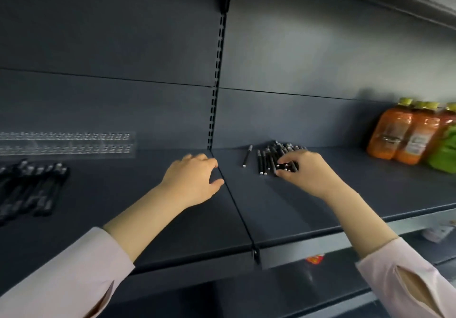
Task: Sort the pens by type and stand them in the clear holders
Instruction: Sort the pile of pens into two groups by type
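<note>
At 3 o'clock, right hand (304,169) pinches black pens (274,156); left hand (195,178) rests open, empty. Risk: round pens roll, mixing types.

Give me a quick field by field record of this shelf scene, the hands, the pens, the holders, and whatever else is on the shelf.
setting: dark grey store shelf
left hand: empty, resting on the shelf near the seam between panels
right hand: fingers on the pile of black pens
single pen: lying apart, left of the pile
second pen group: lying flat at far left
clear holders: against the back wall, left side, no pens standing in them
other items: orange drink bottles, far right
</note>
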Action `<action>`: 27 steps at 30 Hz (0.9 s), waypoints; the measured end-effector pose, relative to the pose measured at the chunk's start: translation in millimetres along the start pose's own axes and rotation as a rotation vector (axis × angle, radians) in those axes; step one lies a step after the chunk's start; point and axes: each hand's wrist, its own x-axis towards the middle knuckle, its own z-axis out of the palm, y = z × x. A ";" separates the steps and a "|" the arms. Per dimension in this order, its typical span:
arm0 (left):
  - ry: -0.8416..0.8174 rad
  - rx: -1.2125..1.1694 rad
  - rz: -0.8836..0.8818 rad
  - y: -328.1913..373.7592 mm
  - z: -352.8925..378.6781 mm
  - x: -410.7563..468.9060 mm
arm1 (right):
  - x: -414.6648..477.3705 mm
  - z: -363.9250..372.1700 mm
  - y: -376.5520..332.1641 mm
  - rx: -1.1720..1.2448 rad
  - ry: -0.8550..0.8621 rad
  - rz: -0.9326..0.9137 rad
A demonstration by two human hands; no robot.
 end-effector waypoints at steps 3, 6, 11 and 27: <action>-0.035 -0.012 -0.001 26.2 13.8 27.9 | 14.3 -0.6 36.5 0.027 -0.034 0.051; -0.029 -0.024 -0.009 41.5 23.7 56.5 | 31.8 1.1 64.1 0.030 -0.032 0.080; -0.071 -0.141 -0.072 61.8 40.6 101.1 | 54.9 9.4 101.1 0.069 -0.034 0.096; -0.056 -0.206 -0.514 146.1 92.0 192.4 | 157.1 28.6 186.7 0.265 -0.158 -0.123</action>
